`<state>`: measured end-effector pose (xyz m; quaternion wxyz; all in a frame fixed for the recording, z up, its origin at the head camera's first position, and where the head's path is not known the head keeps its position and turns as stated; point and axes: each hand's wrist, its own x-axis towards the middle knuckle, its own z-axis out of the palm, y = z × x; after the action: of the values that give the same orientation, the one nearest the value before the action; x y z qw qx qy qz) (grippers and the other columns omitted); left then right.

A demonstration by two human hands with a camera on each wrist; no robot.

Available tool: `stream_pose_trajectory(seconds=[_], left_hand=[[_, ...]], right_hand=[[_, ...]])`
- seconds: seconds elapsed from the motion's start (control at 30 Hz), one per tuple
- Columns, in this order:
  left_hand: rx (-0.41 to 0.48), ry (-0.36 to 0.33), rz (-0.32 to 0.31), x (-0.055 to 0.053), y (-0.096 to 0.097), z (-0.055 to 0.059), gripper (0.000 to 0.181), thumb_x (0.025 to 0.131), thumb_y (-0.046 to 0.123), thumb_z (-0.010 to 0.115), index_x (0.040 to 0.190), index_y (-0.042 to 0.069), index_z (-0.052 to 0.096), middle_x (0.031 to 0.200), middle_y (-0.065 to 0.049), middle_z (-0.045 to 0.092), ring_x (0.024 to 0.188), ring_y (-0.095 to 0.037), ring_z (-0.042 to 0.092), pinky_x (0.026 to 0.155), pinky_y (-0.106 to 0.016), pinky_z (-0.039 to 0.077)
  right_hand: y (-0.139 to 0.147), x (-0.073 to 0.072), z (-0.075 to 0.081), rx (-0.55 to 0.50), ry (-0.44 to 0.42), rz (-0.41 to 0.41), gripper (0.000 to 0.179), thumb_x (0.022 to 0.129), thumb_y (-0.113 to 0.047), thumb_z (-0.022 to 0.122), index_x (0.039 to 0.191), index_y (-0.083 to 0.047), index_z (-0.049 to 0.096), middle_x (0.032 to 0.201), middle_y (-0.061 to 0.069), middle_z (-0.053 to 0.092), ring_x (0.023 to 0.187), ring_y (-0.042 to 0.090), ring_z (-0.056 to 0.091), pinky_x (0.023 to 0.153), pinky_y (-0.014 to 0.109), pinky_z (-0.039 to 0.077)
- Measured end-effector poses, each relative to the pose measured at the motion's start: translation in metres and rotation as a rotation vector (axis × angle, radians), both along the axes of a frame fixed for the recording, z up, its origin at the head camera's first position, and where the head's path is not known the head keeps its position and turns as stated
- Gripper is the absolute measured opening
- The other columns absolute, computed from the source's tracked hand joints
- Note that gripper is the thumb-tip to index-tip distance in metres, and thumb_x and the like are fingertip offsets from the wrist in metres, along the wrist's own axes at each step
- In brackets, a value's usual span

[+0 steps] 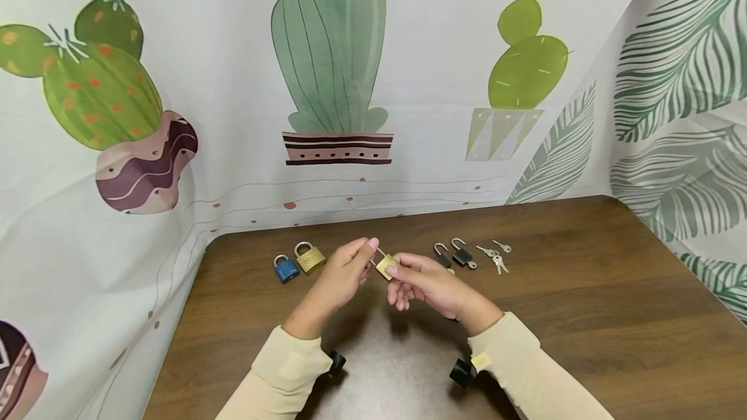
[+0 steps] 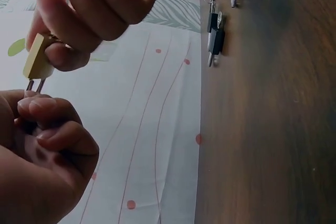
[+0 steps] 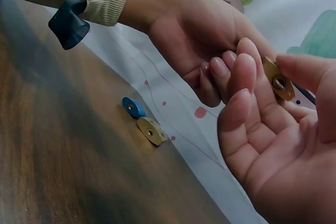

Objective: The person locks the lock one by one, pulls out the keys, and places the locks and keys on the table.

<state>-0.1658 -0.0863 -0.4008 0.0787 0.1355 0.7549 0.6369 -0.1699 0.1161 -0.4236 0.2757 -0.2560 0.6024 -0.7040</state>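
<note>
Above the table, both hands hold one small brass padlock [image 1: 385, 266]. The left hand [image 1: 348, 269] pinches its shackle between thumb and fingers. The right hand [image 1: 428, 282] grips the brass body, thumb on its face. In the left wrist view, two shackle legs run from the padlock body [image 2: 37, 59] down into the left hand [image 2: 47, 156]. The keyhole side of the padlock [image 3: 279, 81] faces the camera in the right wrist view, and no key is seen in it. Whether the shackle is locked cannot be told.
Left of the hands lie a blue padlock [image 1: 286, 269] and a larger brass padlock [image 1: 309, 258], their shackles closed. To the right, two dark padlocks [image 1: 463, 256] have raised shackles. Several loose keys [image 1: 498, 261] lie beyond them. A patterned cloth [image 1: 432, 174] hangs behind the wooden table [image 1: 583, 290].
</note>
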Motion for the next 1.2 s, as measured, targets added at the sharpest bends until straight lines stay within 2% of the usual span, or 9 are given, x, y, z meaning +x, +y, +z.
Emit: stream_pose_trajectory(seconds=[0.1, 0.2, 0.3, 0.37, 0.63, 0.73, 0.83, 1.0, 1.2], left_hand=[[-0.037, 0.018, 0.033, 0.000, 0.001, -0.001, 0.050, 0.108, 0.040, 0.045, 0.076, 0.002, 0.045, 0.059, 0.002, 0.037, 0.052, -0.011, 0.035, 0.051, -0.021, 0.031], [-0.132, 0.050, 0.079, 0.001, 0.002, -0.002, 0.052, 0.107, 0.046, 0.044, 0.075, 0.005, 0.049, 0.058, 0.003, 0.040, 0.051, -0.011, 0.037, 0.049, -0.022, 0.031], [-0.224, 0.081, 0.120, 0.003, 0.004, -0.001, 0.054, 0.107, 0.051, 0.042, 0.074, 0.008, 0.051, 0.056, 0.005, 0.041, 0.050, -0.011, 0.037, 0.047, -0.023, 0.031], [-0.254, 0.095, 0.137, 0.005, 0.005, -0.002, 0.056, 0.107, 0.052, 0.040, 0.075, 0.008, 0.052, 0.055, 0.004, 0.041, 0.049, -0.011, 0.037, 0.046, -0.024, 0.030], [-0.250, 0.149, 0.229, 0.008, 0.014, -0.007, 0.051, 0.107, 0.049, 0.040, 0.075, 0.014, 0.057, 0.063, 0.003, 0.035, 0.060, -0.011, 0.037, 0.056, -0.027, 0.034], [-0.229, 0.159, 0.241, 0.010, 0.017, -0.008, 0.049, 0.108, 0.048, 0.041, 0.074, 0.016, 0.056, 0.064, 0.003, 0.034, 0.063, -0.011, 0.039, 0.057, -0.027, 0.035], [-0.217, 0.172, 0.254, 0.011, 0.019, -0.009, 0.050, 0.108, 0.047, 0.041, 0.073, 0.014, 0.053, 0.065, 0.004, 0.033, 0.065, -0.010, 0.040, 0.059, -0.026, 0.034], [-0.185, 0.171, 0.282, 0.012, 0.021, -0.011, 0.056, 0.108, 0.047, 0.042, 0.076, 0.002, 0.053, 0.066, 0.004, 0.033, 0.064, -0.010, 0.038, 0.058, -0.025, 0.032], [-0.165, 0.150, 0.279, 0.012, 0.024, -0.016, 0.054, 0.107, 0.047, 0.042, 0.075, 0.006, 0.056, 0.066, 0.004, 0.035, 0.067, -0.011, 0.042, 0.060, -0.026, 0.035]], right_hand=[[-0.002, 0.001, 0.001, 0.012, 0.045, -0.026, 0.023, 0.109, -0.022, 0.043, 0.103, -0.003, 0.055, 0.079, 0.000, 0.070, 0.065, 0.010, 0.063, 0.063, 0.026, 0.055], [-0.003, 0.003, 0.002, 0.018, 0.073, -0.048, 0.026, 0.109, -0.021, 0.043, 0.100, 0.000, 0.055, 0.080, -0.001, 0.072, 0.066, 0.011, 0.067, 0.063, 0.026, 0.056], [-0.004, 0.004, 0.004, 0.023, 0.082, -0.072, 0.024, 0.109, -0.020, 0.043, 0.099, -0.001, 0.056, 0.080, -0.002, 0.073, 0.067, 0.011, 0.069, 0.063, 0.025, 0.056], [-0.004, 0.005, 0.004, 0.025, 0.086, -0.091, 0.022, 0.109, -0.019, 0.044, 0.100, -0.004, 0.057, 0.080, -0.002, 0.073, 0.067, 0.011, 0.069, 0.062, 0.024, 0.056], [-0.005, 0.007, 0.007, 0.024, 0.101, -0.136, 0.022, 0.108, -0.020, 0.047, 0.100, -0.003, 0.058, 0.076, -0.001, 0.071, 0.064, 0.011, 0.067, 0.061, 0.025, 0.056], [-0.005, 0.007, 0.007, 0.031, 0.102, -0.143, 0.022, 0.108, -0.020, 0.047, 0.099, -0.003, 0.058, 0.075, -0.001, 0.070, 0.063, 0.010, 0.066, 0.060, 0.025, 0.056], [-0.006, 0.007, 0.006, 0.027, 0.107, -0.146, 0.022, 0.108, -0.019, 0.047, 0.098, -0.002, 0.058, 0.074, -0.001, 0.070, 0.062, 0.010, 0.065, 0.059, 0.025, 0.056], [-0.008, 0.006, 0.005, 0.016, 0.116, -0.148, 0.022, 0.108, -0.018, 0.047, 0.096, -0.003, 0.058, 0.073, -0.001, 0.069, 0.061, 0.009, 0.064, 0.058, 0.025, 0.056], [-0.007, 0.006, 0.003, 0.041, 0.111, -0.166, 0.022, 0.108, -0.016, 0.047, 0.094, -0.003, 0.058, 0.071, -0.001, 0.069, 0.059, 0.009, 0.063, 0.057, 0.025, 0.056]])
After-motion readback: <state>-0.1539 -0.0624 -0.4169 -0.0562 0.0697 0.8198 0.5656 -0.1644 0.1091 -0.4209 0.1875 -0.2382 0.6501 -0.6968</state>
